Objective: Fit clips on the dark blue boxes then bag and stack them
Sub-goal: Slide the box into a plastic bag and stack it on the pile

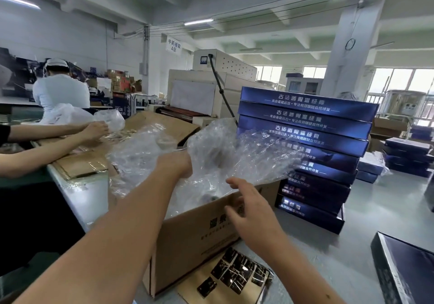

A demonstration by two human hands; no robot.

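hands reach over an open cardboard carton [202, 231] on a grey table [328, 252]: the left hand [175, 164] grips a crumpled clear plastic bag [225, 148] lifted above the carton, while the right hand [250, 206] hangs beside the carton's near corner with fingers spread and loose, holding nothing. a tall stack of dark blue boxes [310, 148] stands just behind the carton, partly seen through the bag, another dark blue box [404, 270] lies at the right edge, and small dark clips [237, 273] lie on a brown sheet in front of the carton. two other people's arms [70, 137] work at the left.
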